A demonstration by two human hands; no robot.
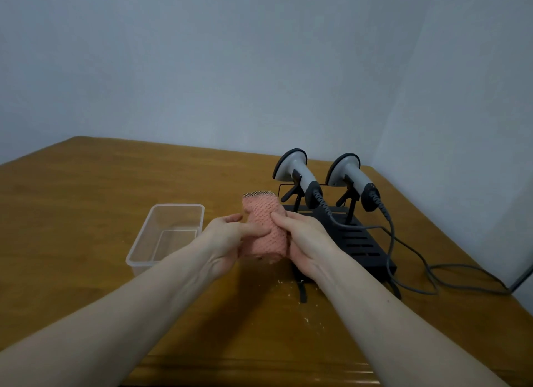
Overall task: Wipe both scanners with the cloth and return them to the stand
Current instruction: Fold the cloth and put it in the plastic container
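Both hands hold the pink cloth in front of the scanner stand

Two bare hands meet over the middle of the wooden table [86, 185], and between them they hold one pink cloth [264, 231] with a netted surface, bunched into an upright roll. The left hand [227, 242] wraps the roll from the left, its thumb laid across the front of the fabric and its fingers curled behind, where they are mostly hidden. The right hand [305, 239] closes on the roll from the right, its thumb pressed along the cloth's near side, the rest of its fingers tucked round the far side out of sight. Neither hand touches anything else.

Just behind and to the right of the cloth stands one black stand [360, 242] with a slotted base. Two grey scanners sit in its cradles side by side: the left scanner [297, 173] and the right scanner [350, 176], each with its head raised and tilted back and its handle pointing down towards the person. Two grey cables [415, 251], one from each handle, trail across the stand and off to the right over the table.

One clear plastic tub [170, 234] sits on the table left of the hands, close to the left wrist. A few pale crumbs [310, 320] lie on the wood near the stand's front edge
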